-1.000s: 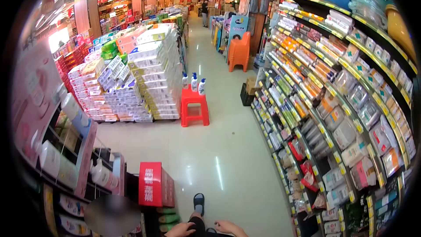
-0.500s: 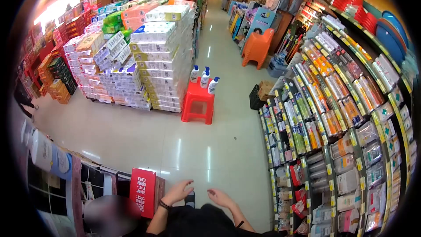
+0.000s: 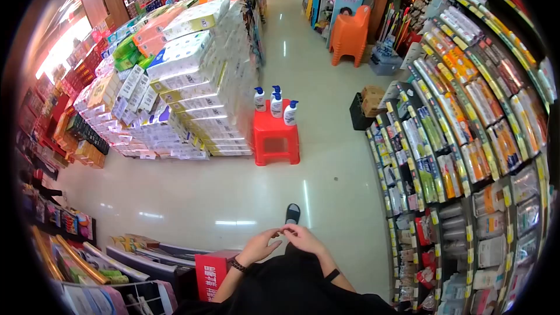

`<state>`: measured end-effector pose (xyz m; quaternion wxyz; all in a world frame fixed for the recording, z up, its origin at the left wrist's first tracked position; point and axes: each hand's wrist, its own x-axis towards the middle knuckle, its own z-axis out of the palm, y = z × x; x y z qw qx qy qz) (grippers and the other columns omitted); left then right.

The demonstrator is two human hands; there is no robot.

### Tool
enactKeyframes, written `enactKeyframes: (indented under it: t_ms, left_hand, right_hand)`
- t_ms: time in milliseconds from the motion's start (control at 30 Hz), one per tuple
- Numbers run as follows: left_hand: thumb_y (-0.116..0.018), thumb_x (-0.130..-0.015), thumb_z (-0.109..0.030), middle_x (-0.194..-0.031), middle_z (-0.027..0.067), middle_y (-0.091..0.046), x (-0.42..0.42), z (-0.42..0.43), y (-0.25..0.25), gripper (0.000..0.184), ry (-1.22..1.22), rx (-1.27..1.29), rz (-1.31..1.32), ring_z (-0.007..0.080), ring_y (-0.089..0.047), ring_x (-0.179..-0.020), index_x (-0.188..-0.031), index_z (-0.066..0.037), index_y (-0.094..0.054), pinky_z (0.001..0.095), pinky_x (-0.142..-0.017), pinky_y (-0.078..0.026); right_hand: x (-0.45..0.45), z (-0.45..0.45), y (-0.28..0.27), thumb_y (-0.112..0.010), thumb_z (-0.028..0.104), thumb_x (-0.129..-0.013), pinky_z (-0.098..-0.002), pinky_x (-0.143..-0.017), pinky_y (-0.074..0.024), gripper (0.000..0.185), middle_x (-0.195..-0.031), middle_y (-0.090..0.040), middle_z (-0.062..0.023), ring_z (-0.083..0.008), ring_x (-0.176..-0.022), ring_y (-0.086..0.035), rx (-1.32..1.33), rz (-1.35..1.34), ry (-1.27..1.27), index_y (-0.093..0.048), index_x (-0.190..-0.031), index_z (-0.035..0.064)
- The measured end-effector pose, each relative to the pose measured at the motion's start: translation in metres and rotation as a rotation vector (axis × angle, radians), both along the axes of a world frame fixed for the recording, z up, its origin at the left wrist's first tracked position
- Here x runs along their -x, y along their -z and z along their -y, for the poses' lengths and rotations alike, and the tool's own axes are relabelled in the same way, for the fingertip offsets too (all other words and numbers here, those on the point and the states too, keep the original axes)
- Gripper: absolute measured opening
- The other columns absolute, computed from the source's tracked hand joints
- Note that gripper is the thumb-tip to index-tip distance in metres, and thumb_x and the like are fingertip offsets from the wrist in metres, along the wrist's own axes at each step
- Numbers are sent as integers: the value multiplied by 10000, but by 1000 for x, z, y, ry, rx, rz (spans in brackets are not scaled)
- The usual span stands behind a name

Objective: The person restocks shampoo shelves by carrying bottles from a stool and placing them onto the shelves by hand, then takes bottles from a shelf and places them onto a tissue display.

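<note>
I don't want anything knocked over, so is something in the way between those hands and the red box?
Nothing visible stands between the left hand and the red box. For the right hand, the left hand and left forearm are in the way.

Faced bottles (image 3: pixel 276 105) on a stool (image 3: pixel 274 130) beyond the left hand (image 3: pixel 262 247) and right hand (image 3: pixel 303 239), with packs (image 3: pixel 213 119) stacked just left of the stool, chairs (image 3: pixel 349 36) farther back right, shelves (image 3: pixel 469 233) along the right side and a box (image 3: pixel 211 279) at near left.
</note>
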<state>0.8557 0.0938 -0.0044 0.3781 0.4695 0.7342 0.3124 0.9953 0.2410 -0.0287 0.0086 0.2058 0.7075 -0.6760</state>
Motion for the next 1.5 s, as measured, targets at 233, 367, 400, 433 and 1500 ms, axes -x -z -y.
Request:
enactKeyframes:
  t_ms: [233,367,400,433,1500]
  left_hand:
    - [-630,-930,-260,-1178,194,-654,76,-95,-18,401,-26,-1,-4,338,-636,-1080,-1253,-26,-592,405,-916,-510]
    - [-638,-908,-218,-1120,174,-669,121,-152,-33,357,-49,-90,-191,347,-641,-1031,-1213,-36,-603,416,-884,-517]
    - [-638,-910,-215,-1139,173,-667,133,-167,-35,359,-52,-62,-152,344,-640,-1046,-1218,-34,-606,410,-898,-514]
    - [-638,-912,-212,-1159,171,-664,144,-180,-36,361,-58,-37,-112,341,-639,-1062,-1223,-32,-608,405,-911,-510]
    - [-585,-940,-191,-1214,111,-570,523,-533,211,513,-776,208,939,203,-616,-1025,-1401,-26,-434,366,-847,-546]
  right_hand:
    - [77,-150,17,-531,152,-1010,-293,-832,-510,247,-1029,-682,-63,-146,-955,-642,218,-163,201,-604,-1173,-18]
    - [128,-217,-11,-514,166,-1019,-299,-839,-505,237,-1043,-679,-79,-159,-961,-643,283,-121,245,-606,-1159,-1]
    - [142,-234,-17,-513,171,-1021,-300,-838,-504,235,-1042,-678,-82,-162,-958,-643,288,-115,262,-606,-1154,2]
    - [156,-248,-17,-512,169,-1020,-302,-837,-504,230,-1035,-678,-81,-164,-956,-643,292,-119,266,-602,-1154,5]
    - [531,-468,155,-555,180,-945,-383,-789,-544,473,-1142,-589,-97,-215,-961,-634,441,544,459,-424,-1388,79]
